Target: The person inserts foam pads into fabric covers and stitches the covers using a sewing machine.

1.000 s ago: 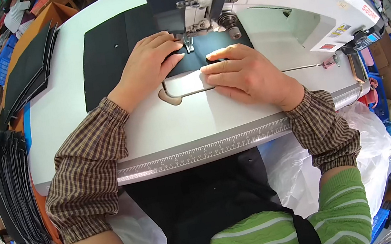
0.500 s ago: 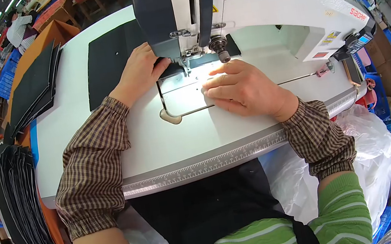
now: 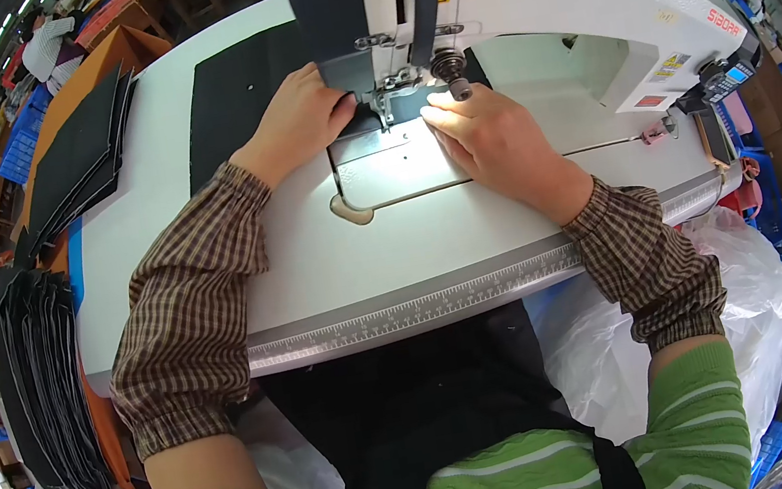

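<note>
the dark fabric piece [image 3: 225, 117] lies under the sewing machine [image 3: 568, 10], spreading toward nine o'clock from the presser foot [image 3: 383, 111]. at nine, the person's left hand [image 3: 299, 116] rests palm-down on it; between three and four, the right hand [image 3: 498, 137] bends its fingers beside it. whether either grips cannot be told.

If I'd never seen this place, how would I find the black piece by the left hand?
Find the big white sewing machine on the white table. Partly beneath it, by the person's left hand, lies the black piece. Unlike the black sheets stacked at the table's left side, this one reaches under the machine and shows a small pale spot.
</note>
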`<state>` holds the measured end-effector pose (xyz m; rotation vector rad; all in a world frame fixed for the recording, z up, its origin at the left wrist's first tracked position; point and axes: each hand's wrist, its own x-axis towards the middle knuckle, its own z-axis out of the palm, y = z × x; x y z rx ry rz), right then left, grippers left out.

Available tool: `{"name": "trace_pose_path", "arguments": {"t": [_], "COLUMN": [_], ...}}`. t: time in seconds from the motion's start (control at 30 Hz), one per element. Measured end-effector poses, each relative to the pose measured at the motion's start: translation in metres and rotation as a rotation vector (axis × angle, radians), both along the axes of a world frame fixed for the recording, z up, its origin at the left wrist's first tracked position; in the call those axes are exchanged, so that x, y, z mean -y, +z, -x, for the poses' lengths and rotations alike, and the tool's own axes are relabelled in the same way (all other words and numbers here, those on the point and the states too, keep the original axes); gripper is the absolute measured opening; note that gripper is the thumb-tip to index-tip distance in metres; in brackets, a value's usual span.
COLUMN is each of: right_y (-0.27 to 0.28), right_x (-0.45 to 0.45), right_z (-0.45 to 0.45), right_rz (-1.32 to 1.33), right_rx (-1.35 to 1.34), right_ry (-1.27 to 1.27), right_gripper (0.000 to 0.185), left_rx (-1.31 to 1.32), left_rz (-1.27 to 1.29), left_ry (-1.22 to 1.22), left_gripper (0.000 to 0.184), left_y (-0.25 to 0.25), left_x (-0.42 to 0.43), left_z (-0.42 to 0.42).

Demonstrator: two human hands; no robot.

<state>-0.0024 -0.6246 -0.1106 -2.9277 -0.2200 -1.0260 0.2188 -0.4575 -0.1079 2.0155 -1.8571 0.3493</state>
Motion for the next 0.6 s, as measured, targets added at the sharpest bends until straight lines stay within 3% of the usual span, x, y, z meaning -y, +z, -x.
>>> {"name": "trace_pose_path", "arguments": {"t": [0.23, 0.3, 0.4, 0.6], "right_y": [-0.009, 0.001, 0.006, -0.009], "right_x": [0.011, 0.009, 0.005, -0.015], "right_z": [-0.007, 0.004, 0.01, 0.049], "right_rz": [-0.014, -0.034, -0.077, -0.207], "right_rx": [-0.052, -0.186, -0.337, -0.193], "right_ry": [-0.055, -0.067, -0.078, 0.053], "right_gripper": [0.027, 0.028, 0.029, 0.029], "left_rx": [0.217, 0.228, 0.188, 0.0], "left_rz": [0.01, 0.023, 0.012, -0.084], "left_ry": [0.03, 0.08, 0.12, 0.065], "left_gripper": [0.02, 0.02, 0.019, 0.02], "left_y": [0.009, 0.008, 0.008, 0.014], "left_x": [0.002, -0.01, -0.038, -0.079], "left_z": [0.001, 0.014, 0.031, 0.112]}}
